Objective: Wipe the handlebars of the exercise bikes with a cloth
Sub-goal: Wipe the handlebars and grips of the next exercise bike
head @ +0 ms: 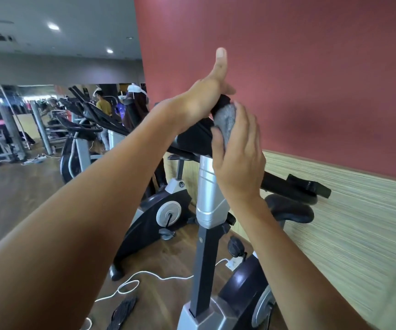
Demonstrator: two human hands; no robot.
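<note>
A black handlebar [193, 136] tops the silver post of the nearest exercise bike [207, 191]. My left hand [206, 96] rests on the handlebar's upper end with its thumb pointing straight up and its fingers over the far side. My right hand [236, 160] holds a grey cloth [226, 121] wrapped against the handlebar, fingers curved over the cloth. The handlebar's other end [294, 184] sticks out to the right by the wall.
A red and wood-striped wall [335, 222] runs close on the right. More bikes [158, 210] stand in a row to the left. A white cable [144, 275] and a black sandal [123, 313] lie on the wooden floor. People stand far back.
</note>
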